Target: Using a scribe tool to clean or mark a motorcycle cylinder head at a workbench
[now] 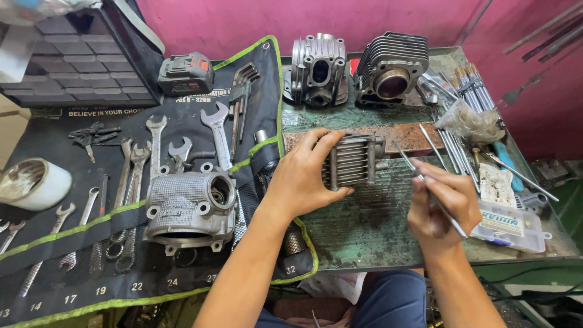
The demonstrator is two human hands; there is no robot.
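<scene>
My left hand (302,176) grips a small finned metal engine block (355,161), holding it upright on the green metal workbench (364,231). My right hand (442,203) holds a thin metal rod (425,182) like a pen; its tip points up and left toward the right side of the finned block, a short way from it.
A black tool roll (182,267) with several wrenches and a grey engine casing (191,206) lies left. A cylinder head (317,70) and a finned cylinder (392,67) stand at the back. Thin rods (461,85), a plastic parts box (510,225), a battery pack (185,73) and a tape roll (30,182) sit around.
</scene>
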